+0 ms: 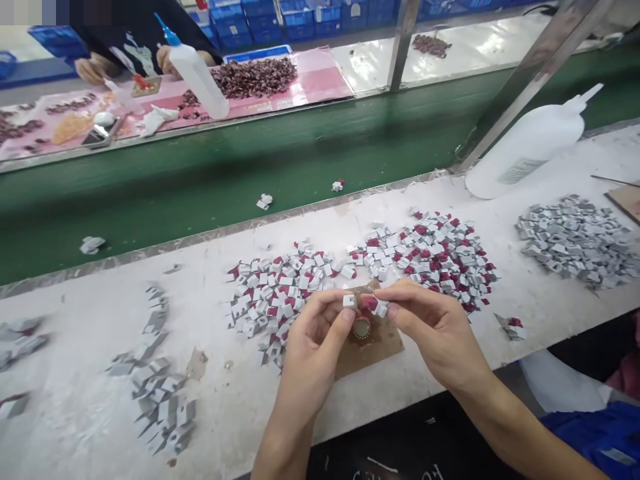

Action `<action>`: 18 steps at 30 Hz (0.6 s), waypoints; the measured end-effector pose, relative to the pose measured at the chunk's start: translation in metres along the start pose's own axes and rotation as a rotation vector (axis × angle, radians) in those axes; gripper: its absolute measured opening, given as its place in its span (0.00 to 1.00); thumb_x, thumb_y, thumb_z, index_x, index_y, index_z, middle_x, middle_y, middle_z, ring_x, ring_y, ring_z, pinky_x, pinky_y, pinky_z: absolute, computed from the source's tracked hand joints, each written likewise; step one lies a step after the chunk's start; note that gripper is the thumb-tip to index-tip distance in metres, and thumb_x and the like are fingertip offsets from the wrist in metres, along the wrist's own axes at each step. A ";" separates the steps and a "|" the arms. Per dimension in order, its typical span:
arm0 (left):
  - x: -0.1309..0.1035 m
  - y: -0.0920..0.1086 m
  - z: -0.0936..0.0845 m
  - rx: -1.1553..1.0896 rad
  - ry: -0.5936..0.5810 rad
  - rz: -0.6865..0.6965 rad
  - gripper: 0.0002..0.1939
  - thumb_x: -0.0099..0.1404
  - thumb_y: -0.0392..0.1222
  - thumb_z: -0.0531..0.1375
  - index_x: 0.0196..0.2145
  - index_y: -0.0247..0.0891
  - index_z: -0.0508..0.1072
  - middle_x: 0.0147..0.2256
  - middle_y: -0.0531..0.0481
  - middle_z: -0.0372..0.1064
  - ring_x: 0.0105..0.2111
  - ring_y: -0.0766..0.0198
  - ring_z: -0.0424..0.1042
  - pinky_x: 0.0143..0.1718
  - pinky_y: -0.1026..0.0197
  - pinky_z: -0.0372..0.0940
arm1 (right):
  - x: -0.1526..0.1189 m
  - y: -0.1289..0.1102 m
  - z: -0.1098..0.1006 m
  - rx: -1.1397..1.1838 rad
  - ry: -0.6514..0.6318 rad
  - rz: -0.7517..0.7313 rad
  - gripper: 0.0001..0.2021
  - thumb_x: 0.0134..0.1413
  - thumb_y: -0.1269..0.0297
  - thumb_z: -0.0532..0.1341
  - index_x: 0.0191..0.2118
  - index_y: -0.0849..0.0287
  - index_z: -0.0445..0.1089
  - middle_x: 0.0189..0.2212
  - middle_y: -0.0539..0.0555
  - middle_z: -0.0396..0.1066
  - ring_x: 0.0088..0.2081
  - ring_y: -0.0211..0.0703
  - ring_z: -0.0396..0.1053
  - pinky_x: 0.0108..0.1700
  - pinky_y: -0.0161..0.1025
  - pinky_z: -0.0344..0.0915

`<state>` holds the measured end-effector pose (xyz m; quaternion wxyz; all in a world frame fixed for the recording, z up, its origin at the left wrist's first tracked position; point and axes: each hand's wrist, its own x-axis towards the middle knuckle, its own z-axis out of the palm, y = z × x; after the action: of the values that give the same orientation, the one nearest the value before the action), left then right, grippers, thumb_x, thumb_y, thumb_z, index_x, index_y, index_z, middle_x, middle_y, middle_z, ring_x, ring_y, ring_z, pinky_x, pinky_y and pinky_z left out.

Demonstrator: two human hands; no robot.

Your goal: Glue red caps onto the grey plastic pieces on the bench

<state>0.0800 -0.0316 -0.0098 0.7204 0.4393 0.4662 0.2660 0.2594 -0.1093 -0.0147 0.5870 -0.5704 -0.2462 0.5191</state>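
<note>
My left hand (pixel 320 330) pinches a small light grey piece (pixel 349 302) between thumb and fingertips. Close beside it, my right hand (pixel 430 320) holds a grey and dark red piece (pixel 375 305); whether the two pieces touch is hard to tell. Both hands are over a brown board (pixel 383 343), on which a small round cap (pixel 361 328) lies. Behind the hands are heaps of grey and red pieces, one at the left (pixel 280 287) and one at the right (pixel 440 253).
Plain grey pieces form a heap (pixel 580 240) at the right and a trail (pixel 163 393) at the left. A large white bottle (pixel 530 150) leans near a metal post (pixel 530 80). Beyond the green belt (pixel 200 180), a person's hands (pixel 93 70) are at a pink-covered table (pixel 330 77).
</note>
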 end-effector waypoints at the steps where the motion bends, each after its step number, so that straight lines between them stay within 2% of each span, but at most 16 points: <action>1: 0.001 0.000 0.000 0.016 -0.006 -0.006 0.11 0.81 0.52 0.72 0.52 0.45 0.86 0.48 0.46 0.86 0.44 0.61 0.85 0.46 0.63 0.80 | 0.001 -0.001 0.001 -0.005 0.004 -0.009 0.09 0.74 0.61 0.73 0.49 0.40 0.93 0.40 0.54 0.84 0.39 0.44 0.81 0.37 0.39 0.82; 8: 0.001 0.004 0.002 0.048 -0.045 0.002 0.08 0.82 0.51 0.70 0.51 0.46 0.86 0.47 0.48 0.86 0.45 0.61 0.85 0.47 0.64 0.79 | 0.004 -0.003 0.002 -0.077 0.019 -0.058 0.14 0.72 0.67 0.71 0.49 0.38 0.93 0.38 0.52 0.83 0.39 0.41 0.80 0.37 0.36 0.82; 18: -0.003 -0.003 0.002 0.132 -0.032 0.061 0.05 0.82 0.46 0.69 0.51 0.49 0.86 0.43 0.50 0.83 0.42 0.62 0.81 0.45 0.64 0.76 | 0.007 0.000 -0.003 -0.089 -0.065 0.000 0.10 0.73 0.64 0.73 0.49 0.41 0.93 0.41 0.54 0.84 0.40 0.44 0.82 0.37 0.38 0.83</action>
<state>0.0806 -0.0359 -0.0105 0.6888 0.5038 0.4577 0.2495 0.2648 -0.1045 -0.0178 0.5529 -0.5788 -0.2879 0.5258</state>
